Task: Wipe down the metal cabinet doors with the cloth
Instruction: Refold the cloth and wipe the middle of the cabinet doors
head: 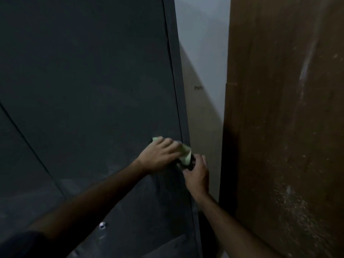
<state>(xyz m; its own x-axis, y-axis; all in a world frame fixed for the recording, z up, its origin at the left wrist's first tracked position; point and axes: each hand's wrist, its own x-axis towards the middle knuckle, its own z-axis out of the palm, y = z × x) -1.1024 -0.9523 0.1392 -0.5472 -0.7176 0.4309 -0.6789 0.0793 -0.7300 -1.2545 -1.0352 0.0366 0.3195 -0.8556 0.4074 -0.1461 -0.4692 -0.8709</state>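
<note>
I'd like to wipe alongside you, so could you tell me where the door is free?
Free: the cabinet door above the left hand. Crowded: its right edge, where both hands meet at the cloth, right hand beside.

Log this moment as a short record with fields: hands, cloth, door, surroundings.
left hand: left hand lies over the cloth, pressing it against the door
right hand: right hand at the door's right edge, fingers curled; what its grip is on cannot be told
cloth: light green cloth, bunched, showing above and right of the left hand
door: dark grey metal cabinet door, closed; small silver lock lower down
surroundings: brown cardboard standing to the right, white wall behind
lighting: dim, details blurred
</note>
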